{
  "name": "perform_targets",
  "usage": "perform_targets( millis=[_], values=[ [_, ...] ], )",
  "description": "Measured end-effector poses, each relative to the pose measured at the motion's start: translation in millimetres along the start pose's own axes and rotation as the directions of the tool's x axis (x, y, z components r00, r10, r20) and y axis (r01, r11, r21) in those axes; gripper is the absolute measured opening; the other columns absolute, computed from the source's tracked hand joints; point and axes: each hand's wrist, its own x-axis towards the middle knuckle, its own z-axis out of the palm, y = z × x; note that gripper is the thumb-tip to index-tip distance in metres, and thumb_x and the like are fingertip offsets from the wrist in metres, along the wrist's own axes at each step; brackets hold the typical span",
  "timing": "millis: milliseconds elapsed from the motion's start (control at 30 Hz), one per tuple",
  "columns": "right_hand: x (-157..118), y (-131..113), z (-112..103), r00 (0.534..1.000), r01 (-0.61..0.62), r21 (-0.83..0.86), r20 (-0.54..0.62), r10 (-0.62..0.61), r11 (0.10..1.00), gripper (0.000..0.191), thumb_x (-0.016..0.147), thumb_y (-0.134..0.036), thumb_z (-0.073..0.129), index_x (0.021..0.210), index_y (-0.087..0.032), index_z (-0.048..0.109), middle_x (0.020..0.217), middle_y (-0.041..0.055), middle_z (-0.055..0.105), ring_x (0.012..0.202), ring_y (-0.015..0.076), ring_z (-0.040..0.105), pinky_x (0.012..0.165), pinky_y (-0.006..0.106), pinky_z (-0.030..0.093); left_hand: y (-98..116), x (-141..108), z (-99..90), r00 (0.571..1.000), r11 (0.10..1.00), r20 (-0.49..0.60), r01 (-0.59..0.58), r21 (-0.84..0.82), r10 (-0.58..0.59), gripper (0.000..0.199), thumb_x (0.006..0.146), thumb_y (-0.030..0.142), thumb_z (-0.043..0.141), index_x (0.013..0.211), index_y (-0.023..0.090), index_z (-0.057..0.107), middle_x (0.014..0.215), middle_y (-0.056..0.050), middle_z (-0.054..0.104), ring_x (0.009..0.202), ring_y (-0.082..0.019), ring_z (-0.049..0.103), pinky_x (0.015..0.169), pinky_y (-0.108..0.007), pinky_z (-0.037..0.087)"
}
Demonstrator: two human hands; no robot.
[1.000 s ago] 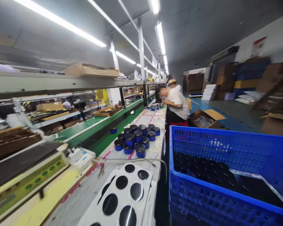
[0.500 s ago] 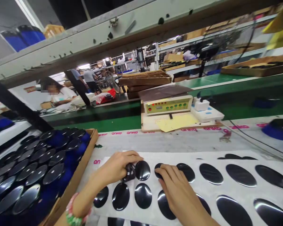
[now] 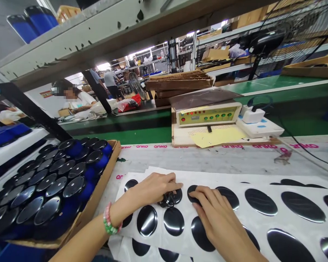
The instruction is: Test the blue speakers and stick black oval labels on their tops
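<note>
White sheets (image 3: 160, 229) bearing rows of glossy black ovals lie on the bench in front of me. My left hand (image 3: 161, 187), with a beaded bracelet (image 3: 109, 220) at the wrist, is closed round a small dark glossy object (image 3: 168, 200) over an oval in the top row. To its right, my right hand (image 3: 213, 203) rests on the sheet, fingers bent and fingertips on another black oval (image 3: 192, 193). Nothing is visibly gripped in it. Its palm side is hidden.
At the left stands a cardboard tray (image 3: 113, 160) packed with blue, black-topped pieces (image 3: 73, 186). A control box (image 3: 209, 114) with a yellow paper (image 3: 218, 136) and a white power adapter (image 3: 253, 115) are behind the sheets. A shelf beam crosses overhead; a person sits far left.
The camera view has shifted slightly. My left hand, with the dark object, has moved right onto the neighbouring oval. My right hand stays at the same oval.
</note>
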Motion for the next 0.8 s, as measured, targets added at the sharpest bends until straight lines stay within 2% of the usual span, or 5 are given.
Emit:
perform_targets(
  millis=[167, 367, 567, 700, 800],
  values=[
    [2, -2, -2, 1.0, 0.008, -0.001, 0.014, -0.008, 1.0, 0.024, 0.092, -0.015, 0.036, 0.101, -0.018, 0.058, 0.1, 0.0095, 0.059, 0.084, 0.0235, 0.054, 0.067, 0.036, 0.044, 0, -7, 6.2, 0.998, 0.995, -0.06, 0.025, -0.094, -0.031, 0.067, 0.061, -0.012, 0.041, 0.119, 0.021, 0.05, 0.106, -0.002, 0.055, 0.086, -0.013, 0.062, 0.067, -0.021, 0.043],
    [3, -3, -3, 1.0, 0.002, -0.025, 0.015, -0.002, 1.0, 0.024, 0.092, -0.015, 0.036, 0.1, -0.018, 0.058, 0.099, 0.0093, 0.059, 0.083, 0.0234, 0.054, 0.066, 0.036, 0.044, -1, -11, 3.7, 0.989, 0.975, -0.145, -0.013, -0.221, -0.02, 0.043, 0.062, -0.01, 0.043, 0.093, 0.019, 0.053, 0.106, -0.002, 0.059, 0.087, -0.014, 0.059, 0.073, -0.022, 0.044],
    [3, -5, -1, 0.999, 0.031, -0.009, -0.027, -0.032, 0.999, 0.021, 0.091, -0.014, 0.037, 0.101, -0.019, 0.056, 0.098, 0.0076, 0.059, 0.082, 0.0232, 0.053, 0.064, 0.036, 0.043, 5, -35, 3.8, 0.956, 0.94, -0.277, -0.002, -0.342, -0.099, 0.014, 0.081, 0.008, 0.055, 0.089, 0.02, 0.052, 0.095, -0.005, 0.063, 0.086, -0.016, 0.055, 0.073, -0.025, 0.044],
    [2, -2, 1, 0.998, 0.057, 0.002, -0.003, -0.057, 0.998, 0.02, 0.091, -0.014, 0.039, 0.104, -0.02, 0.054, 0.099, 0.0071, 0.059, 0.083, 0.0232, 0.053, 0.064, 0.036, 0.044, 12, -50, 1.7, 0.9, 0.912, -0.374, 0.06, -0.407, -0.226, 0.02, 0.077, 0.006, 0.058, 0.09, 0.02, 0.054, 0.082, -0.002, 0.055, 0.079, -0.016, 0.052, 0.066, -0.024, 0.042],
    [1, 3, 1, 0.997, 0.073, -0.018, -0.018, -0.073, 0.997, 0.018, 0.092, -0.015, 0.04, 0.103, -0.019, 0.054, 0.099, 0.0078, 0.059, 0.082, 0.0232, 0.054, 0.063, 0.036, 0.045, 15, -70, -3.6, 0.799, 0.882, -0.502, 0.074, -0.466, -0.332, 0.016, 0.078, 0.007, 0.058, 0.08, 0.02, 0.049, 0.077, 0.001, 0.049, 0.077, -0.014, 0.05, 0.069, -0.025, 0.042]
  ],
)
